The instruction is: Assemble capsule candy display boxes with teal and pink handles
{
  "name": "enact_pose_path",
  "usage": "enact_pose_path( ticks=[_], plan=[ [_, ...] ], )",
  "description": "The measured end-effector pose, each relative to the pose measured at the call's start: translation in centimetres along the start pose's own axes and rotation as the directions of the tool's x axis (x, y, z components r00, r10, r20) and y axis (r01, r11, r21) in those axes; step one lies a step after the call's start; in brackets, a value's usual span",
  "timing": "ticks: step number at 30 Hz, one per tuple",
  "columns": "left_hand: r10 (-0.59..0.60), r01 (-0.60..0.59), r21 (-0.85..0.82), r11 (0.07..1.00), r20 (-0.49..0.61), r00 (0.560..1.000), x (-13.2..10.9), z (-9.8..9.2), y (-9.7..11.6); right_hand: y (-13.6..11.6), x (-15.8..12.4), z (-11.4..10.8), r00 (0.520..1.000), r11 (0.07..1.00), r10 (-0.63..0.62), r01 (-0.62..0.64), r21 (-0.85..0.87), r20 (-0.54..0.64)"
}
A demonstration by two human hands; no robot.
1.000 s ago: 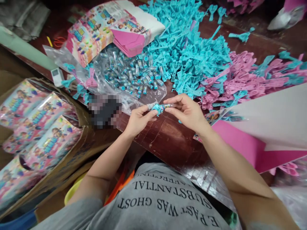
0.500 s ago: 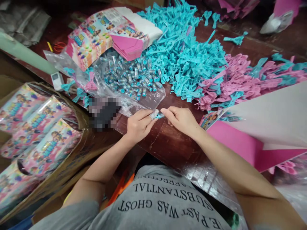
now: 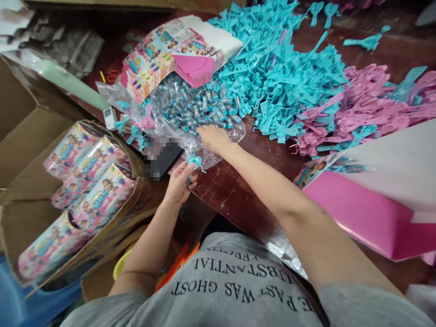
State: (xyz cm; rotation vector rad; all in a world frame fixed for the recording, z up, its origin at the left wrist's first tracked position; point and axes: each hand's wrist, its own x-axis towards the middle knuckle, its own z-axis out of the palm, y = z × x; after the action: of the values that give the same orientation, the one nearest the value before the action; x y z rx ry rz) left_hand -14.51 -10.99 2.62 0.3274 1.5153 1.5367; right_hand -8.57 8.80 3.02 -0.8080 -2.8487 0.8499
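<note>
My left hand (image 3: 179, 181) is closed on a small blue plastic toy piece (image 3: 195, 161) near the table's front edge. My right hand (image 3: 213, 137) reaches across to the clear plastic bag (image 3: 160, 97) of small blue-capped tubes (image 3: 194, 109). Its fingers curl down onto the tubes at the heap's near edge; I cannot see whether they hold one. Behind the bag lies a big heap of blue plastic pieces (image 3: 272, 77), with a heap of pink pieces (image 3: 368, 104) to its right.
A stack of printed pink cards (image 3: 170, 54) lies at the back. Pink and white sheets (image 3: 374, 200) cover the table's right side. A cardboard box (image 3: 20, 150) at the left holds several packed printed toy packs (image 3: 91, 181). A small white device (image 3: 109, 117) sits by the bag.
My hands have parted. The right hand has gone forward and left from the toy piece to the bag of tubes. The left hand keeps the blue piece, and the view has shifted left.
</note>
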Motion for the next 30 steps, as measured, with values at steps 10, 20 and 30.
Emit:
enact_pose_path(
  ticks=[10,20,30],
  plan=[
    [-0.069,0.044,0.138,0.989,0.183,0.981,-0.6,0.9,-1.1,4.5,-13.5,-2.2,0.994,0.548,0.049,-0.106,0.829,0.094],
    [0.029,-0.142,0.211,0.967,0.462,0.886,-1.6,6.4,-1.0,3.9,-21.7,-1.8,0.929,0.401,0.342,-0.010,0.916,-0.139],
    [0.210,-0.473,0.381,0.794,0.559,0.802,-2.9,8.5,-1.5,3.9,-24.9,-1.5,0.904,0.640,0.331,-0.005,0.768,-0.270]
  ],
)
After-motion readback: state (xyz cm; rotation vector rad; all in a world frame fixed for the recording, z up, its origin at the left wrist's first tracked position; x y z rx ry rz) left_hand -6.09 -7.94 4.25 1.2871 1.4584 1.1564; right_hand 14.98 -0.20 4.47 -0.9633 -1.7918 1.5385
